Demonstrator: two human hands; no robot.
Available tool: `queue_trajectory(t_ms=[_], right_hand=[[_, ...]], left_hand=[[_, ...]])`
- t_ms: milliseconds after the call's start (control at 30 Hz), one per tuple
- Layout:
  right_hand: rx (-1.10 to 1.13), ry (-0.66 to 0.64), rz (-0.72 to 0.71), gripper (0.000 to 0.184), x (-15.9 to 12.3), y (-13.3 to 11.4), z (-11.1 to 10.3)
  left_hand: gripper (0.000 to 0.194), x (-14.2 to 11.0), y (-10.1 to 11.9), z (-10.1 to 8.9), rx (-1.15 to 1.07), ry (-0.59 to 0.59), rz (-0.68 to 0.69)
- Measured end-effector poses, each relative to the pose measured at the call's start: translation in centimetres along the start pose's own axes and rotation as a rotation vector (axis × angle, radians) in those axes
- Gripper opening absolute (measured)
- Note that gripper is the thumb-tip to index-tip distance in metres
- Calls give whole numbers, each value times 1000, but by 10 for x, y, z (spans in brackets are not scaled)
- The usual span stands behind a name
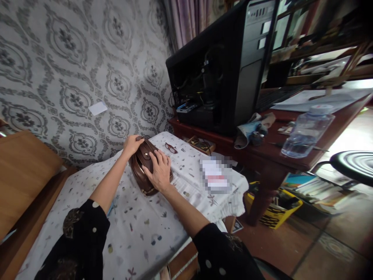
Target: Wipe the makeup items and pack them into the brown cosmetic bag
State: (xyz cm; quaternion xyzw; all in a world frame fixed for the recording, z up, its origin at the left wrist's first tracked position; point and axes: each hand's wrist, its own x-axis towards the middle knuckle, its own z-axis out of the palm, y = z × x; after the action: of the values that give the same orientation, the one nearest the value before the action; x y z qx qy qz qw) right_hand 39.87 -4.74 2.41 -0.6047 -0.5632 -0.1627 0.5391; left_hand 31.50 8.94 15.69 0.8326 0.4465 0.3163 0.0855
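A brown leather handbag (141, 163) with a flap and gold-coloured metal fittings lies on the patterned white tablecloth (131, 229). My left hand (133, 146) is closed around its far left end, with the fingertips partly hidden. On the near right side of the bag, my right hand (160, 171) rests with its fingers spread, touching the flap. Just beyond the bag, a pair of red-framed glasses (171, 148) sits on the cloth. To the right is a blurred-out white and red item (216, 177).
A black computer tower (250, 74) stands on a dark red wooden desk (274, 159), beside a clear plastic bottle (305, 132) and a crumpled cloth (252, 130). A yellow crate (275, 217) is on the floor below. At left is a wooden panel (26, 171).
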Motion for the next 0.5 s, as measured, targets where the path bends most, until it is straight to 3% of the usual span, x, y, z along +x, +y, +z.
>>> queue_trajectory(t_ms=[267, 500], right_hand=[[-9, -13, 4, 57, 0, 0, 0], [-35, -35, 48, 59, -3, -1, 1]], left_hand=[[32, -14, 2, 2, -188, -49, -19], [36, -29, -2, -22, -245, -100, 42]])
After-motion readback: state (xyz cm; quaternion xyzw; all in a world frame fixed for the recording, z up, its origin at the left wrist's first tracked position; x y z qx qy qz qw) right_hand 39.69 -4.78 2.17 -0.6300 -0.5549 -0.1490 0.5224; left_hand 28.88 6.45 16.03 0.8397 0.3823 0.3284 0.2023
